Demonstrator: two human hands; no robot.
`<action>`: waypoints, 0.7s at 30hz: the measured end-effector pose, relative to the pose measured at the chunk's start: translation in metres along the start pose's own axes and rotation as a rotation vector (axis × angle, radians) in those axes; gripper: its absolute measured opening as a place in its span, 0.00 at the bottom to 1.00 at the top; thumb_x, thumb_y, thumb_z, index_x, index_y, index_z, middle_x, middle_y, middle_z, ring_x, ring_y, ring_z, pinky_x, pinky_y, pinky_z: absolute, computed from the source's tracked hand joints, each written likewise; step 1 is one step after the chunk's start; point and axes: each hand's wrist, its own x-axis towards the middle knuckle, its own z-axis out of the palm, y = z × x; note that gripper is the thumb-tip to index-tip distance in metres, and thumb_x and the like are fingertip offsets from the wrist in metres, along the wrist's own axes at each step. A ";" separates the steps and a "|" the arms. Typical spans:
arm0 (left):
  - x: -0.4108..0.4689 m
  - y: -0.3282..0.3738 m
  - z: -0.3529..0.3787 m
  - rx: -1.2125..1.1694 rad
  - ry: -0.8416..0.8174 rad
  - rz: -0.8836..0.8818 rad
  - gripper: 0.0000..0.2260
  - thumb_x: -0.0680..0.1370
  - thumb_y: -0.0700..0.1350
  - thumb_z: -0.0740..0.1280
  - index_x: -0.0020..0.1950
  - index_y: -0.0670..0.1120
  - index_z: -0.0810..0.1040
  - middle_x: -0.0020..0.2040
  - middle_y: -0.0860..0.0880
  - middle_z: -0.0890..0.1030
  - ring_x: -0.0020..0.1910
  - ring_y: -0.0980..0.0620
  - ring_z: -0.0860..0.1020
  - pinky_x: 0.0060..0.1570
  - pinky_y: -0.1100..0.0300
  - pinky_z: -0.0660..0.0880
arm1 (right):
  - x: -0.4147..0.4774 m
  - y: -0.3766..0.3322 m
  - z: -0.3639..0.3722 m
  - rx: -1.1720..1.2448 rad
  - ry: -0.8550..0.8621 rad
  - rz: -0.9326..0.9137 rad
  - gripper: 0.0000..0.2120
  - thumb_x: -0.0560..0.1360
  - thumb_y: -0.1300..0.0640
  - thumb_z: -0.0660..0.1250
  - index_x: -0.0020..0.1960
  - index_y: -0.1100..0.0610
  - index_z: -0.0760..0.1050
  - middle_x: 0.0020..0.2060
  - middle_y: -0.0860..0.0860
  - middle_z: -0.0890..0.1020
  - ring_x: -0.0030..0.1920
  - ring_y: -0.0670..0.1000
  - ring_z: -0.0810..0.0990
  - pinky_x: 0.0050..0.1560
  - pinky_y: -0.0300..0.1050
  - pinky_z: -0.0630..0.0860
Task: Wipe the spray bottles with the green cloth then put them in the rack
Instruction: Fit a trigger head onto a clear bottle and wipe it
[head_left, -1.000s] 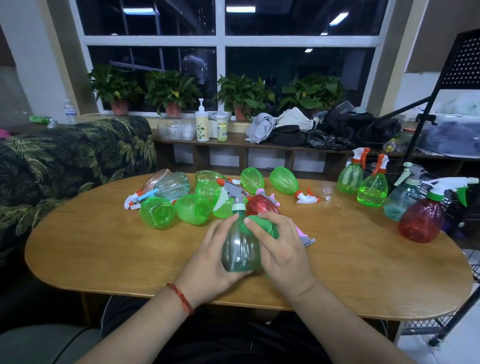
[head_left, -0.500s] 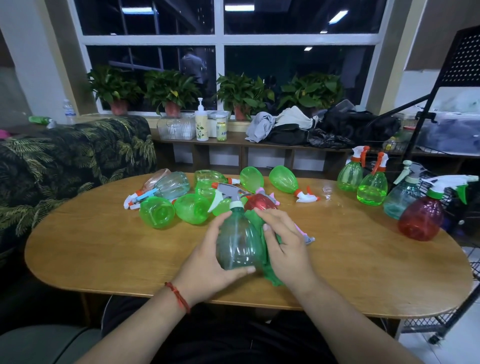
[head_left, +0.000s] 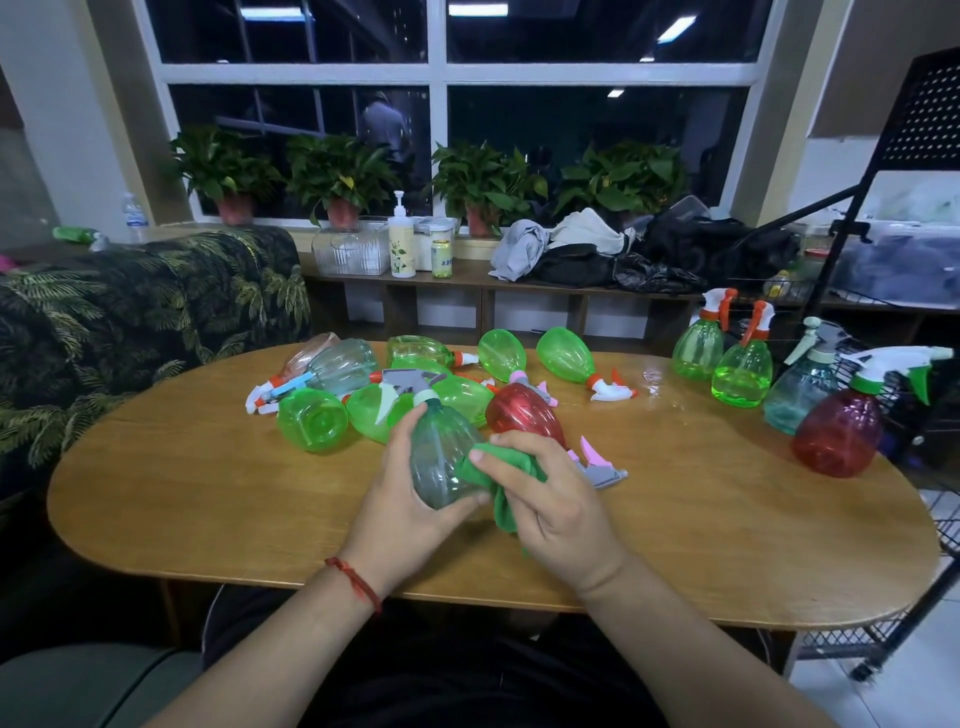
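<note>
Both busy above the bench (head_left: 208, 493): left grip (head_left: 410, 499) wraps the teal spray bottle (head_left: 441, 457), right grip (head_left: 556, 499) pinches the green cloth (head_left: 501, 506) to its side. Slick plastic may slip onto the red bottle (head_left: 524, 410) behind.

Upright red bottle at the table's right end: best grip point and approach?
The neck, at the green collar under the sprayer head. The red bottle stands upright with a wide round belly; the neck is its narrow part. Probably best to come from the near side: the green trigger hangs on its right, and a teal bottle stands close on its left.
</note>
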 end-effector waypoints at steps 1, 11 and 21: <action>-0.001 0.002 -0.001 0.020 -0.031 0.010 0.51 0.64 0.64 0.84 0.81 0.66 0.59 0.74 0.55 0.75 0.72 0.54 0.77 0.71 0.46 0.76 | 0.000 0.000 0.000 0.010 0.015 0.037 0.20 0.84 0.68 0.63 0.72 0.56 0.81 0.65 0.58 0.79 0.67 0.57 0.80 0.65 0.53 0.79; -0.012 0.024 -0.007 0.044 -0.280 0.133 0.52 0.64 0.51 0.88 0.81 0.60 0.61 0.73 0.72 0.70 0.72 0.65 0.74 0.69 0.69 0.71 | 0.011 -0.004 -0.005 0.288 0.109 0.518 0.19 0.87 0.63 0.63 0.74 0.48 0.78 0.67 0.40 0.81 0.71 0.45 0.77 0.72 0.38 0.71; -0.006 0.021 -0.007 0.121 -0.276 0.164 0.53 0.65 0.59 0.86 0.83 0.62 0.60 0.76 0.63 0.67 0.76 0.59 0.70 0.76 0.56 0.70 | 0.008 0.001 -0.006 0.475 0.092 0.618 0.18 0.86 0.64 0.64 0.69 0.46 0.80 0.65 0.43 0.82 0.71 0.52 0.77 0.75 0.55 0.73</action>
